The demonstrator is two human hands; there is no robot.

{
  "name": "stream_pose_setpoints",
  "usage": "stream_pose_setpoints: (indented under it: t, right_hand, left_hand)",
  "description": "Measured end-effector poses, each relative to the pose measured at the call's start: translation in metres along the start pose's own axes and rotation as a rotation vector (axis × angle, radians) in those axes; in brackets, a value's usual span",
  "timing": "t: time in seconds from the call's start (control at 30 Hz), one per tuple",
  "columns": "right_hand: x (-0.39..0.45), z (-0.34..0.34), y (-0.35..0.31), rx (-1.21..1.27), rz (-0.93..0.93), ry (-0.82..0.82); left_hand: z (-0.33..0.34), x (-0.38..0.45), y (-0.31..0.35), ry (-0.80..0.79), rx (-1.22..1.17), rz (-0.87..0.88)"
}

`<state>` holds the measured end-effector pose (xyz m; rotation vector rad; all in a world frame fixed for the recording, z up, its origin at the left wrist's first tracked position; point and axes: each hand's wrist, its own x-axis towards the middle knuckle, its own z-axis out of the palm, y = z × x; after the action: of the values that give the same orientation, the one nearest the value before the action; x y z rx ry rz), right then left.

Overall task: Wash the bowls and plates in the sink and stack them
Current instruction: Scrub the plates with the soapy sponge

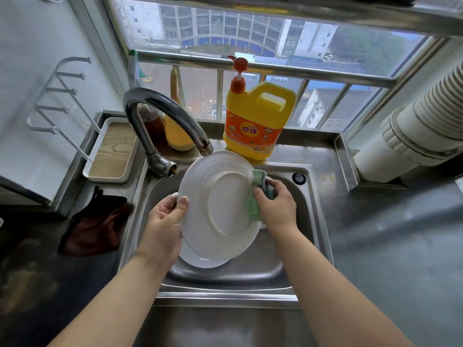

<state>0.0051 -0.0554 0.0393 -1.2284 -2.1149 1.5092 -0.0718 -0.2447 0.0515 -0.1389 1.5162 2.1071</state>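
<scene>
A white plate is tilted above the steel sink, its underside facing me, just under the faucet spout. My left hand grips its left rim, thumb on the near face. My right hand holds a green cloth bunched against the plate's right rim. Beneath it another white plate lies in the basin, mostly hidden.
A curved chrome faucet rises at the sink's back left. A yellow detergent jug with a red pump stands on the back ledge. On the left lie a white tray and a dark cloth. Grey counter extends right.
</scene>
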Motion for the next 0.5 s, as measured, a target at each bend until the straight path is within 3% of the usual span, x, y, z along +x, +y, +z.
stream_pose_setpoints:
  t: [0.17, 0.27, 0.37, 0.5]
  right_hand:
    - [-0.002, -0.007, 0.024, -0.005, 0.241, 0.035]
    - [0.005, -0.01, 0.019, -0.03, 0.266, 0.059]
    - [0.011, -0.009, 0.001, 0.01, 0.125, 0.039]
    - [0.003, 0.009, -0.024, -0.096, -0.251, -0.022]
  left_hand:
    - [-0.002, -0.003, -0.001, 0.007, -0.051, -0.007]
    - [-0.005, -0.005, -0.003, -0.044, 0.051, -0.014]
    - [-0.004, -0.007, -0.003, -0.079, 0.163, 0.005]
    - [0.004, -0.011, -0.002, -0.134, 0.234, 0.052]
